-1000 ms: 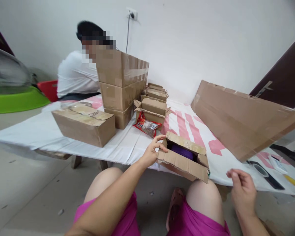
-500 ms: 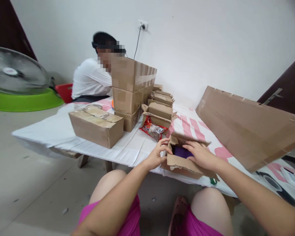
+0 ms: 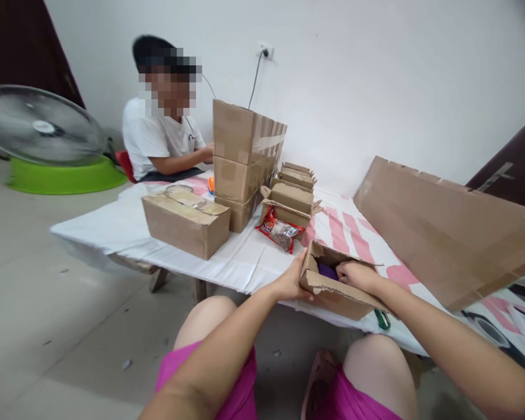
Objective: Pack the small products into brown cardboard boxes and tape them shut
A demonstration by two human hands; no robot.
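One open carton (image 3: 339,303); the left hand (image 3: 292,282) clasps its end, presumably for steadiness; the right hand (image 3: 355,274) dips inside by purple contents (image 3: 326,270), its grip hidden.

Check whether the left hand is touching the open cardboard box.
Touching. The head view shows the left hand wrapped around the left end of the open cardboard box.

The near box (image 3: 339,302) is matt, rough-edged cardboard; the packet (image 3: 284,233), glossy plastic.
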